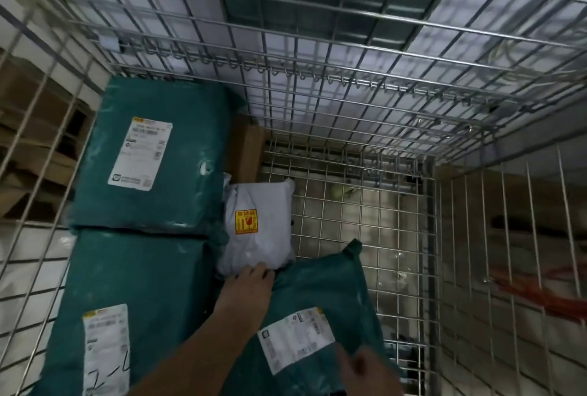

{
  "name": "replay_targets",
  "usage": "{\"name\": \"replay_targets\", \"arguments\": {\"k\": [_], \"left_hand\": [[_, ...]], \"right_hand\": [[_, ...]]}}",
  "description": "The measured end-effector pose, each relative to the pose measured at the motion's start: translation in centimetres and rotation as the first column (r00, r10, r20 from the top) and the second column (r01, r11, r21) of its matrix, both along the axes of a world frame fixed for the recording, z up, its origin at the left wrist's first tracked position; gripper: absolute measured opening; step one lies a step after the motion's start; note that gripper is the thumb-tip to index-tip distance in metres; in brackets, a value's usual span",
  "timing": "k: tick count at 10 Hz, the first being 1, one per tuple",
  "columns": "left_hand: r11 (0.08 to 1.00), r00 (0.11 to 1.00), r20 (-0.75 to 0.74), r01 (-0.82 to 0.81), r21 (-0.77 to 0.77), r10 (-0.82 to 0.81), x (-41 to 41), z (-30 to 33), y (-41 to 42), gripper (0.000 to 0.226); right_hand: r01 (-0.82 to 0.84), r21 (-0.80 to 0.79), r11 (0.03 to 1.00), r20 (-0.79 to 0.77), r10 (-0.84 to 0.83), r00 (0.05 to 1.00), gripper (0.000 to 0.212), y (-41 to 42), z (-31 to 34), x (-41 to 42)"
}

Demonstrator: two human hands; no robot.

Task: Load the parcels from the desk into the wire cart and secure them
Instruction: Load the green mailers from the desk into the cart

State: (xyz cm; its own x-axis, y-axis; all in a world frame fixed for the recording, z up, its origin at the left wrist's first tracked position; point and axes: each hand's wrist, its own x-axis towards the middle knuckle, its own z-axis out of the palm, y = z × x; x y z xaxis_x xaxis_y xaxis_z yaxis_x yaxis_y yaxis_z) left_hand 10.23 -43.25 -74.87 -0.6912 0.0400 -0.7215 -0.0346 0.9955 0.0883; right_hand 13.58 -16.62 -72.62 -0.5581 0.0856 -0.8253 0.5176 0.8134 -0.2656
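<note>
I look down into the wire cart (pixel 365 84). Two green parcels with white labels lie along its left side, one far (pixel 152 154) and one near (pixel 127 300). A white parcel (pixel 259 227) with a yellow fragile sticker lies between them and the bare mesh floor. A third green parcel (pixel 320 297) sits tilted at the front middle. My left hand (pixel 247 284) grips its far left edge, fingertips touching the white parcel. My right hand (pixel 359 367), blurred, holds its near edge beside the label.
A brown cardboard box (pixel 246 147) stands behind the white parcel against the back wall. The cart's mesh floor (pixel 365 221) shows at the right half. Wire walls enclose all sides; an orange strap (pixel 540 297) hangs outside the right wall.
</note>
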Motion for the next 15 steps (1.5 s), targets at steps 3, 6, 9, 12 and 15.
{"name": "replay_targets", "arguments": {"k": [3,6,9,12,15], "left_hand": [[0.995,0.982,-0.164,-0.085,0.056,0.093,1.8,-0.1,0.4,0.073],[1.000,0.990,-0.137,-0.024,-0.013,0.022,5.3,-0.3,-0.7,0.078],[0.977,0.978,0.108,-0.188,0.103,0.177,4.8,4.8,-0.4,0.073],[0.926,0.955,0.062,-0.296,0.235,0.289,-1.8,24.7,-4.9,0.073],[0.993,0.982,-0.163,-0.079,0.088,0.092,-6.7,51.5,-6.4,0.092]], "right_hand": [[0.079,-0.029,0.996,-0.082,-0.081,0.993,0.072,1.1,-2.8,0.5],[-0.189,0.237,0.953,0.340,0.101,0.935,0.071,-3.1,-4.3,3.5],[-0.429,0.055,0.902,0.376,0.379,0.845,0.063,-0.5,1.1,0.2],[-0.405,0.052,0.913,-0.026,0.407,0.913,0.075,-3.9,22.4,-9.8],[-0.505,0.176,0.845,-0.303,0.534,0.789,0.081,-5.7,50.7,-14.0]]}}
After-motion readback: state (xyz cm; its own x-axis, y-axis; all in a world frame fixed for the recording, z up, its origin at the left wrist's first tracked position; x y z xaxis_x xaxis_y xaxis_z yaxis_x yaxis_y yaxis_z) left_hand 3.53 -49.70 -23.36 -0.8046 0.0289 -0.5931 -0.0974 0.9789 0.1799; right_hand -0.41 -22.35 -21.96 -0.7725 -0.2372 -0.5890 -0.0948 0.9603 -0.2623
